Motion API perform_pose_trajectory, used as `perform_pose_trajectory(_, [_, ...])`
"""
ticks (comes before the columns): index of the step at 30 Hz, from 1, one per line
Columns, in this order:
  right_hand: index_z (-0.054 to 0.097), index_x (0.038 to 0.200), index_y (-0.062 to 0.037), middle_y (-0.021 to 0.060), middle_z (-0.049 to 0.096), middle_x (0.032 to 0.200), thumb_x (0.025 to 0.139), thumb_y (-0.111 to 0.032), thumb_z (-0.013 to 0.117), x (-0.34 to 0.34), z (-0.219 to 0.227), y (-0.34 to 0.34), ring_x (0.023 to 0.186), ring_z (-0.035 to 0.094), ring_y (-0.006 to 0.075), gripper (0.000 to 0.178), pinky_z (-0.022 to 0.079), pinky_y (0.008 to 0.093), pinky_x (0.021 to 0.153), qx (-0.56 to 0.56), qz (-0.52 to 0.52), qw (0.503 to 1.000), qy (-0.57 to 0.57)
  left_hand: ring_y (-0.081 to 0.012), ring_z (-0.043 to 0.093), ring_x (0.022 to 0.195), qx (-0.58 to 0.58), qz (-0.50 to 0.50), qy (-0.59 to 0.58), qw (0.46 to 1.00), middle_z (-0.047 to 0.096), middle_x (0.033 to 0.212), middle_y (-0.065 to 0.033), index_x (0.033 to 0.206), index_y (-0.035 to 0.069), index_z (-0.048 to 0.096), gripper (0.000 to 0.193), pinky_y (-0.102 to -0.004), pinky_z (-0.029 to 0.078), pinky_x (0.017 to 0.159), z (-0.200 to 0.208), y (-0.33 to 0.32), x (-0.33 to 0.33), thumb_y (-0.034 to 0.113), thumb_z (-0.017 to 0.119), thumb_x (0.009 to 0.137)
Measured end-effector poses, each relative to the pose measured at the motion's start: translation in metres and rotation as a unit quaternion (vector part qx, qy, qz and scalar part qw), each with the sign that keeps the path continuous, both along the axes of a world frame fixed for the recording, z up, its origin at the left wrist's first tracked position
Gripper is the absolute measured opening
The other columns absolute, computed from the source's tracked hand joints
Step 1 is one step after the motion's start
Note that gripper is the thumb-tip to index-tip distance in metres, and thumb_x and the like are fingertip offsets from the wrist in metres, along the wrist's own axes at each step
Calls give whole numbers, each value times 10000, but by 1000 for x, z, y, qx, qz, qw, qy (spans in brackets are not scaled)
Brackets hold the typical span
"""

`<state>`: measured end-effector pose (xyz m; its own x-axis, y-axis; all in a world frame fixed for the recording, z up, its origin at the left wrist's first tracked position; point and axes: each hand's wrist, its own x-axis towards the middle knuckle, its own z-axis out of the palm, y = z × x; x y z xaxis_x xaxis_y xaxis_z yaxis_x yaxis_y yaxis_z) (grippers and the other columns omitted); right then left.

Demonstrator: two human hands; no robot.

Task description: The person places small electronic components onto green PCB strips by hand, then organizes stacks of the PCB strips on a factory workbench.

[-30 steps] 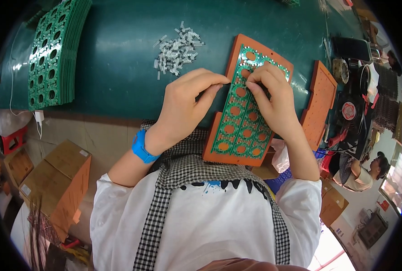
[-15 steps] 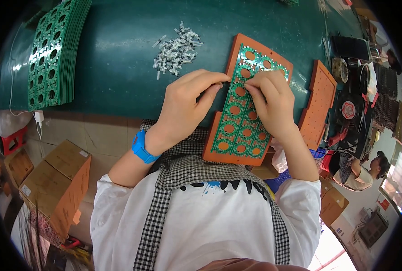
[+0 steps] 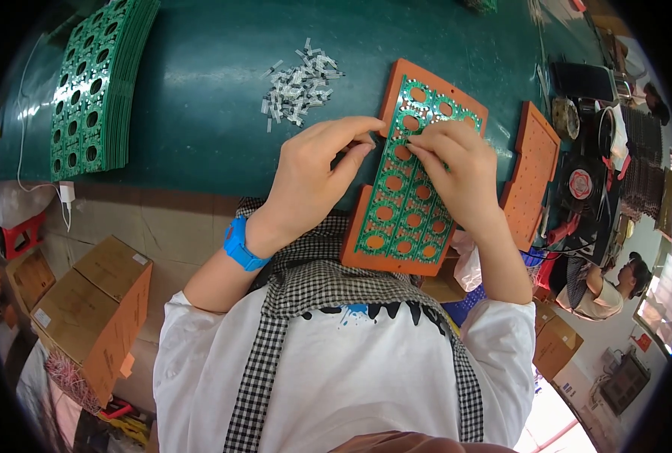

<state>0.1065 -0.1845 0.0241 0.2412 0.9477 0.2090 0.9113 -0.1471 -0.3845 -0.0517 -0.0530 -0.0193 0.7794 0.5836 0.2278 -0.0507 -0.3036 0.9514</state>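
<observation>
Both hands brought to a green circuit panel in an orange holder

A green circuit panel (image 3: 404, 199), pierced by rows of round openings, is seated in an orange holder (image 3: 391, 94). The holder is set at a slant at the near edge of a dark green table (image 3: 207, 98), with its lower end reaching past that edge toward the person's body.

The right hand (image 3: 460, 174) is held over the panel's upper half, and part of the panel is covered by it. Its thumb and forefinger are brought close together at the panel's left side, by one of the openings; whether a small part is pinched between them cannot be told.

The left hand (image 3: 306, 177) is held just beside the holder's left edge. Its forefinger is stretched toward that edge, and the thumb is placed below it; whether anything is gripped there cannot be made out. A blue band (image 3: 244, 245) is worn on the left wrist.

Beyond the left hand, a loose pile of small clear parts (image 3: 299, 87) with dark bits among them is spread on the table. At the far left, similar panels are piled in a tall stack (image 3: 117, 113). To the right of the holder, a second orange plate (image 3: 530, 174) is laid.
</observation>
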Motion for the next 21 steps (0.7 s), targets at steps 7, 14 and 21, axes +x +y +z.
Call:
perform_pose_trajectory(7, [673, 900, -74, 39, 642, 921, 699, -100, 752, -20, 14, 3, 793, 622, 218, 217, 483, 347, 689, 57, 21, 981, -183, -204, 681, 769, -133, -50, -12, 990, 677, 859, -101, 1179, 40, 577, 364, -283, 546, 684, 10, -6, -1, -24, 634, 825])
perform_pose_trajectory(14, [616, 884, -42, 83, 622, 920, 774, -34, 680, -22, 6, -11, 864, 596, 263, 128, 461, 367, 743, 25, -9, 988, 154, -246, 630, 884, 168, 4, -16, 986, 651, 970, -94, 1171, 95, 592, 429, -344, 510, 756, 11, -7, 0, 75, 709, 759])
perform_pose_trajectory(21, [556, 882, -16, 106, 552, 882, 797, 17, 628, -15, 3, -9, 847, 556, 291, 116, 462, 369, 724, -2, 35, 993, 109, -239, 509, 962, 359, 164, 167, 903, 567, 978, -28, 904, 109, 645, 198, -386, 362, 841, 2, 31, -4, 140, 734, 729])
